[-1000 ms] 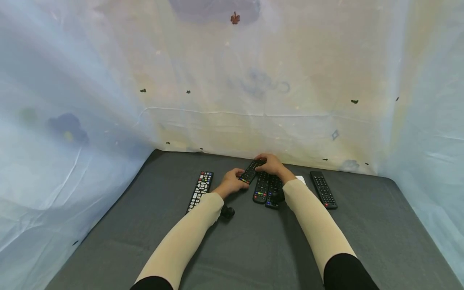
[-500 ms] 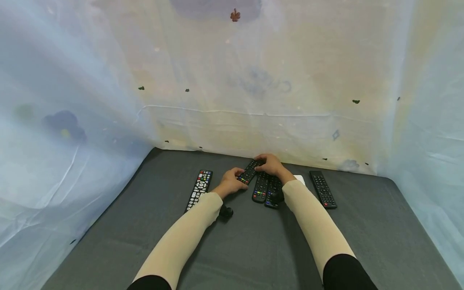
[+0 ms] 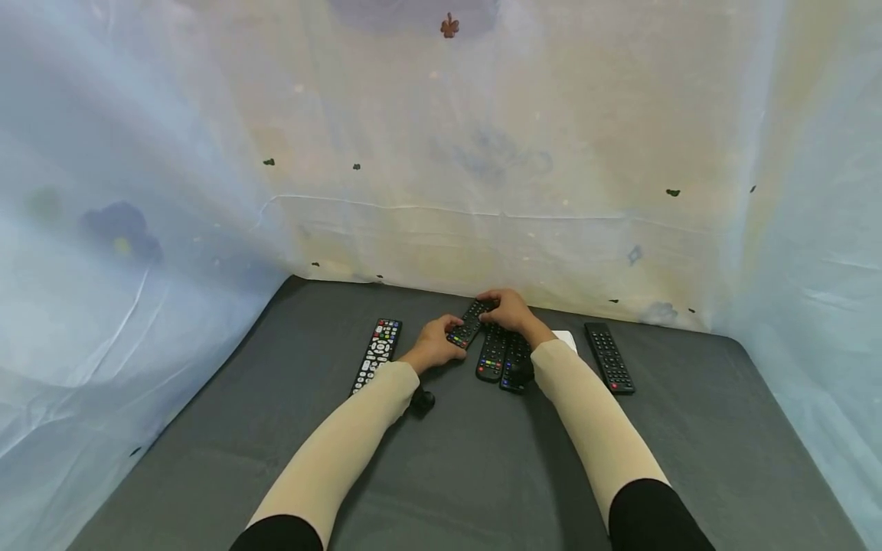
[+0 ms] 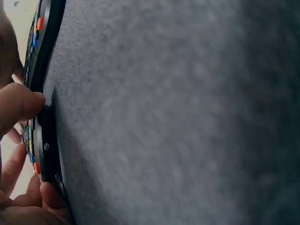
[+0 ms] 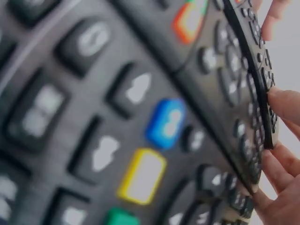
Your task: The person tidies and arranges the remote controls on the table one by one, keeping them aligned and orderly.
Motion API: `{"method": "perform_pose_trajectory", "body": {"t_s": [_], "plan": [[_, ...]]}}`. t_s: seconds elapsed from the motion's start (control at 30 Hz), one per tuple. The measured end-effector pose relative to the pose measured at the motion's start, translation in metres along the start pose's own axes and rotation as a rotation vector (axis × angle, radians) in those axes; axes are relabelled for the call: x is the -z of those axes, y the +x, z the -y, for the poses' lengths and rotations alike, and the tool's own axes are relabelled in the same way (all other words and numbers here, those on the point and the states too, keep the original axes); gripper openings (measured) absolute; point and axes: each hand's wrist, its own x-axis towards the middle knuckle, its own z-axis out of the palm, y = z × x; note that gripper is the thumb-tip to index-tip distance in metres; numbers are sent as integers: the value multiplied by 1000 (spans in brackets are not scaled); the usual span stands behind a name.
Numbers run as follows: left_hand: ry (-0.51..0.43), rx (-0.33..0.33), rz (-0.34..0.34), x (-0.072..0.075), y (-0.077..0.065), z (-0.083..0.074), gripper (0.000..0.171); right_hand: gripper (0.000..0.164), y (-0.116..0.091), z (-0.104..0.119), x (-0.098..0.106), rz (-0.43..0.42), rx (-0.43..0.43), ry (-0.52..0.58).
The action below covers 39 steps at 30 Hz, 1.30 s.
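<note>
Head view: a grey-covered tabletop (image 3: 448,467) spreads beneath the fingers. Left of the left fingers lies a white-buttoned remote control (image 3: 377,353), partly behind the sleeve; well right of the right fingers lies a lone black remote (image 3: 609,358). Nearer the person than the right fingers, an inner black remote (image 3: 491,353) and an outer black remote (image 3: 513,366) lie side by side. Between the hands is the held black remote (image 3: 465,326): the left hand (image 3: 434,343) pinches its near end, the right hand (image 3: 511,311) its far end, fingers closed to its width. Whether it clears the cloth cannot be told. It could twist free if the two grips turned unevenly. A sideways shift might knock the inner black remote askew, being so close. Smallest, its buttons could be pressed by a straying thumb.
</note>
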Motion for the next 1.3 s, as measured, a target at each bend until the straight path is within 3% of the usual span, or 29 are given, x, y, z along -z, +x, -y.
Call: {"method": "perform_pose_trajectory", "body": {"t_s": [0.23, 0.4, 0.7, 0.93, 1.07, 1.3], "plan": [[16, -24, 56, 3, -3, -4, 62, 45, -8, 4, 7, 6, 8, 31], [-6, -65, 93, 17, -6, -13, 61, 46, -12, 10, 18, -6, 45, 55], [-27, -143, 171, 39, -9, -15, 59, 45, -22, 14, 27, -27, 81, 83], [-53, -127, 217, 53, -13, -11, 57, 40, -37, 14, 27, -39, 155, 135], [-89, -97, 198, 62, -15, -7, 53, 38, -45, 16, 28, -37, 149, 155], [-244, -52, 145, 74, -14, 1, 44, 37, -60, 25, 30, -19, 179, 209]]}}
